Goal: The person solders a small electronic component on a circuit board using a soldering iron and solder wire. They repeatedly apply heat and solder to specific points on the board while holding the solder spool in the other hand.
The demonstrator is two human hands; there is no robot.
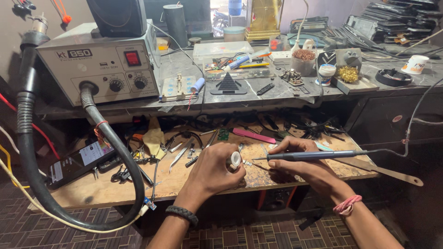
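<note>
My left hand (213,170) is closed around a small white round container (235,159), held just above the wooden work board (110,186). My right hand (302,163) grips a dark blue soldering iron (318,155) like a pen. Its metal tip (256,159) points left and sits a short way from the white container. The iron's cable (410,120) runs off to the right. A black braided band is on my left wrist and a pink band (347,205) on my right.
A grey hot-air rework station (99,64) stands on the upper shelf at left, its thick black hose (32,175) looping down over the board. Tweezers (180,157), a phone (76,161), a pink tool (254,136) and small parts litter the board. Jars, brass wool (348,74) and a clear box fill the shelf.
</note>
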